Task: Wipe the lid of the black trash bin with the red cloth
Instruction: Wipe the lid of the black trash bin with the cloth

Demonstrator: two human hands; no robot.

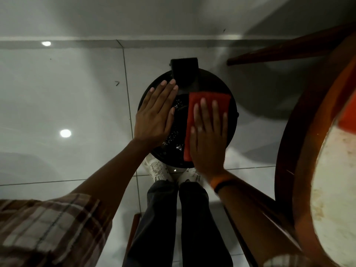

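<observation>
A round black trash bin stands on the tiled floor just beyond my feet, its lid (178, 120) shiny and speckled with pale specks in the middle. A black hinge block (185, 72) sits at the lid's far edge. My left hand (156, 116) lies flat on the lid's left half, fingers together, holding nothing. My right hand (209, 132) presses flat on the red cloth (194, 105), which is spread over the lid's right half. The cloth's near part is hidden under my palm.
A round wooden table (300, 170) with a worn pale top fills the right side, close to my right arm, and a dark wooden leg (279, 51) slants beyond the bin. A white wall base runs along the back. My white shoes (158, 170) touch the bin's near side.
</observation>
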